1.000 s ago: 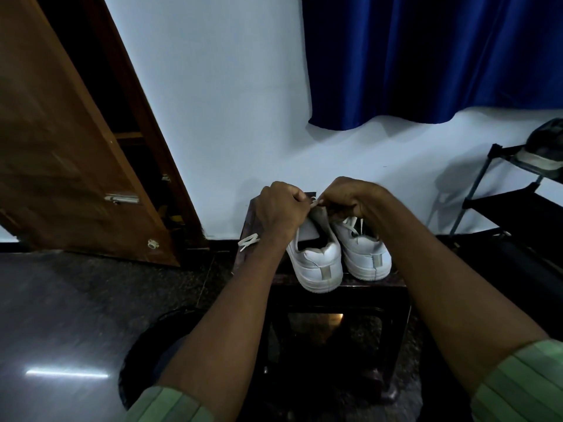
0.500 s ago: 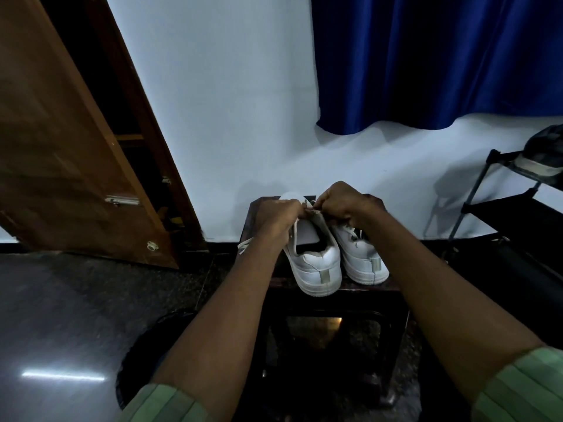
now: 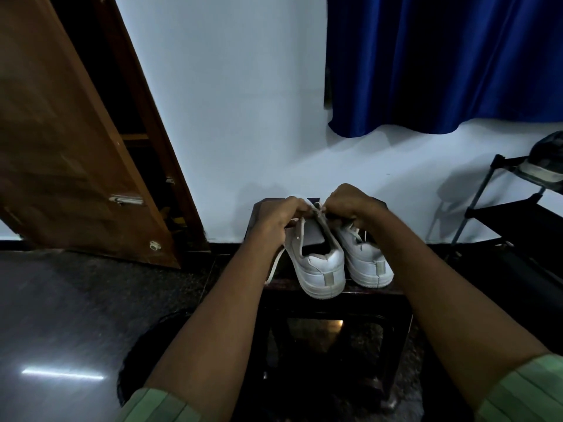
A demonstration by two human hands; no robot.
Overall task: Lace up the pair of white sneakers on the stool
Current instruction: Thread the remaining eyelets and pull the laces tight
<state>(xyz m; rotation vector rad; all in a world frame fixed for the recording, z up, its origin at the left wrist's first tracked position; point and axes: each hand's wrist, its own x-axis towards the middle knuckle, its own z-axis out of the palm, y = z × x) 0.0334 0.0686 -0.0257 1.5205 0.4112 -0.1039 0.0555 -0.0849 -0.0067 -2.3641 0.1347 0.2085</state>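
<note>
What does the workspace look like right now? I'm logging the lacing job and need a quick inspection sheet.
Surface: dark stool against the white wall; both sneakers stand on it, heels toward the camera.
Job's things: left sneaker being laced near its front; its white lace trails over the stool's left edge. Right sneaker stands beside it.
Clutter: nothing seen on the stool.
Grips: left hand and right hand both pinch the lace at the left sneaker's front eyelets.
Cables: nothing seen.
Surroundings: open wooden door, blue curtain, black shoe rack holding another shoe, dark glossy floor.
</note>
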